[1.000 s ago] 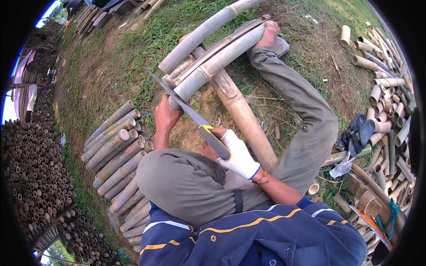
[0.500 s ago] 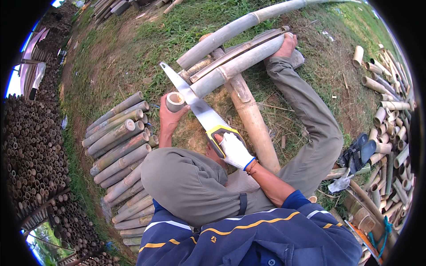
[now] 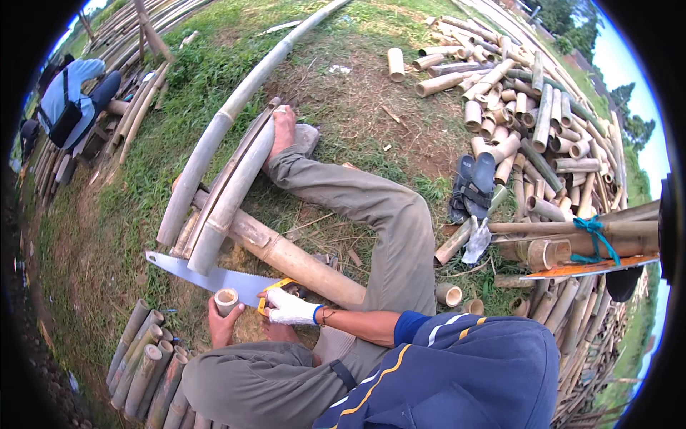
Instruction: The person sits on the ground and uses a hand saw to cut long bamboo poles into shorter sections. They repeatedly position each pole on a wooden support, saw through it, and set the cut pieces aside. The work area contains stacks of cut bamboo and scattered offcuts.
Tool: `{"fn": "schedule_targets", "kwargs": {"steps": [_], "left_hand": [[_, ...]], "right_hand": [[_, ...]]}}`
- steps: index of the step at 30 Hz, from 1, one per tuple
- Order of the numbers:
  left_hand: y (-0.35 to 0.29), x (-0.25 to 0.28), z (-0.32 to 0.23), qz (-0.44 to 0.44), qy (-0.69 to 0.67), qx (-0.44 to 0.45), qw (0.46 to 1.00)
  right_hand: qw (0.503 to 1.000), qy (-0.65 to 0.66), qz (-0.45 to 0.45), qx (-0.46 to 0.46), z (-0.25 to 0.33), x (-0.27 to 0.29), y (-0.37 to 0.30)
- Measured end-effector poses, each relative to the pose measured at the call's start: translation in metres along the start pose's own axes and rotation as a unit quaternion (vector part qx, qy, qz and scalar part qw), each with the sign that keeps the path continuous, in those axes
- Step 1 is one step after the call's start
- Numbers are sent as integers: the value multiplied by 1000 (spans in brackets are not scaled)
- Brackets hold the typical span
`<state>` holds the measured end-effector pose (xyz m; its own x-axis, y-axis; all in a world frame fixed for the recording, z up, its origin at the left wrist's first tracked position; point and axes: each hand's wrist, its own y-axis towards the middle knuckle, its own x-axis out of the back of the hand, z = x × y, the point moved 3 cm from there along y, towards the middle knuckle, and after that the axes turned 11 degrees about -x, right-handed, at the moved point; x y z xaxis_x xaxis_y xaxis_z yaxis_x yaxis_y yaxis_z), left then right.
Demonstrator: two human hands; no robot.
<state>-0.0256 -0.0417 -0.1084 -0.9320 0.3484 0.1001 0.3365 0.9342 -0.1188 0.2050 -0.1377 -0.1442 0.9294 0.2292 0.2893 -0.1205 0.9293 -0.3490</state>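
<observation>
My bare left hand (image 3: 221,327) is closed round a short, hollow bamboo piece (image 3: 226,304), its open end facing up. In my right hand (image 3: 291,308), which wears a white glove, is the yellow-and-black handle of a handsaw (image 3: 246,284). The saw's wide silver blade reaches left, past the near end of a thick bamboo pole (image 3: 238,189) and beside the short piece. I cannot tell whether the blade touches the pole. My bare foot (image 3: 284,129) presses on the pole's far end, and a bamboo log (image 3: 304,266) lies crosswise under it.
A long curved bamboo pole (image 3: 223,123) slants off to the left. Cut bamboo lengths (image 3: 143,372) are stacked at lower left, and a big heap (image 3: 529,114) of them lies right. Black sandals (image 3: 471,187) and a white glove (image 3: 476,242) lie nearby. Another person (image 3: 75,100) crouches at far left.
My view has swung to the right, so the scene sits further left, and the heap and another person show more. Both hands keep their holds on the bamboo piece and the handsaw.
</observation>
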Motion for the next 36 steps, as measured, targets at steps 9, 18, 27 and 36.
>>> {"fn": "schedule_targets", "kwargs": {"steps": [9,18,27,36], "left_hand": [[-21,-33,-19,225,-82,37,970],[59,62,1,-46,52,-52,996],[79,27,-93,-156,304,-201,918],[113,-26,-132,-20,598,-213,772]], "right_hand": [[917,327,132,-187,26,25,-11],[826,563,0,-42,119,338,-118],[659,569,-400,286,97,604,-341],[772,-104,-619,-97,-30,320,-209]]}}
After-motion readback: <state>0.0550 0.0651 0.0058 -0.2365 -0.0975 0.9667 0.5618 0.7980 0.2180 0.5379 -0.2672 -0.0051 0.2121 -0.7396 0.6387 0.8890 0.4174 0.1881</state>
